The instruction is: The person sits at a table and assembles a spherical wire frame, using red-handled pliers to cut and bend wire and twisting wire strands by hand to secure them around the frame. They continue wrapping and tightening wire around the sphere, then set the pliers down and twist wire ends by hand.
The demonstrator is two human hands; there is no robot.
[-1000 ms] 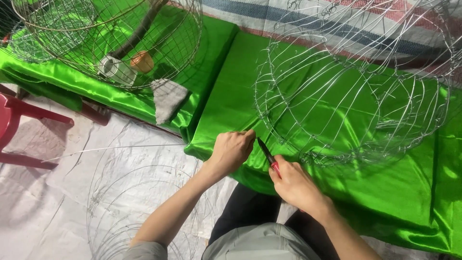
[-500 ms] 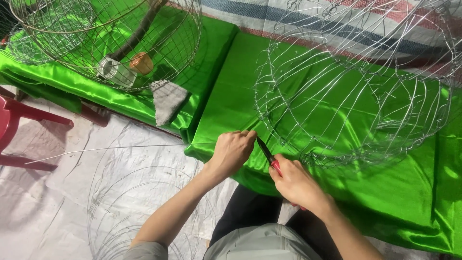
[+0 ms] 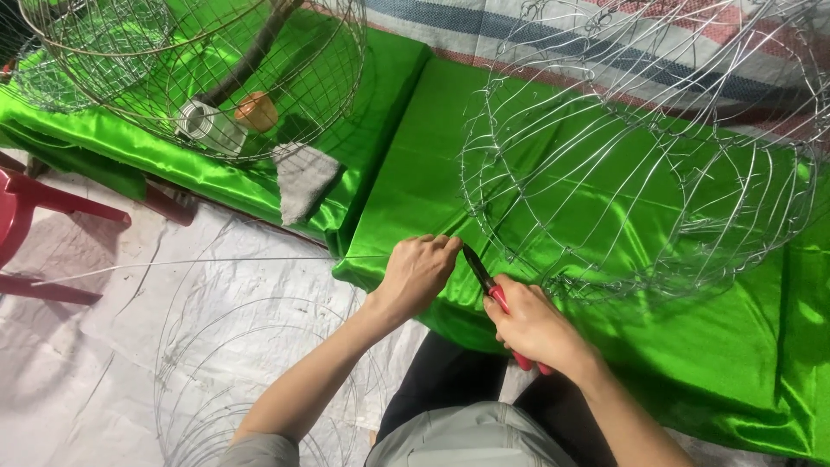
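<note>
**Pinching wire at the frame's near rim**

Gripping happened right at the near edge of the green tabletop [image 3: 415, 199]. Left hand [image 3: 417, 275] had its fingers closed on a thin wire [image 3: 199, 260] running off to the left, probably to keep it taut. Right hand [image 3: 534, 327] was wrapped shut around red-handled pliers [image 3: 489, 290], tip aimed at the wire frame [image 3: 640, 173] rim just beside both hands.

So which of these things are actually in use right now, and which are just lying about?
In use:
left hand pinching a thin straight wire
right hand gripping red-handled pliers
round silver wire frame
shiny green cloth

Lying about:
domed wire cage
grey rag
red plastic chair
loose wire hoops
</note>
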